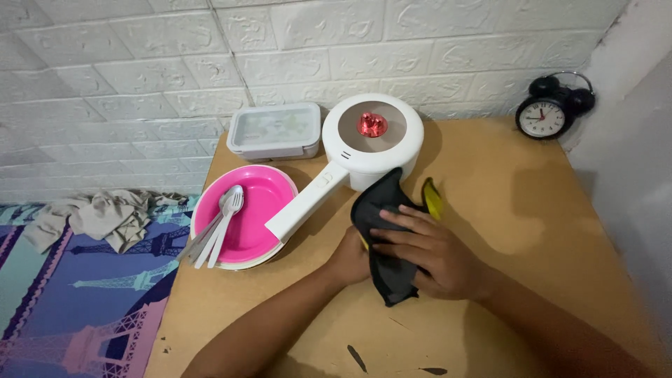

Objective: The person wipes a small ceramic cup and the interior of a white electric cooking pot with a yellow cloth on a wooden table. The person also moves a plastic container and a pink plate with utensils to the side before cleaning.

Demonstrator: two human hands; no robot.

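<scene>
A black and yellow cloth lies bunched on the brown table, in front of a white electric pot with a long handle and a red knob. My right hand rests flat on top of the cloth with fingers spread. My left hand grips the cloth's left edge from beneath, mostly hidden by the cloth and the right hand.
A pink plate with several metal spoons and forks sits at the left. A grey lidded food box stands by the white brick wall. A black alarm clock is at the back right corner. Crumpled clothing lies on patterned bedding.
</scene>
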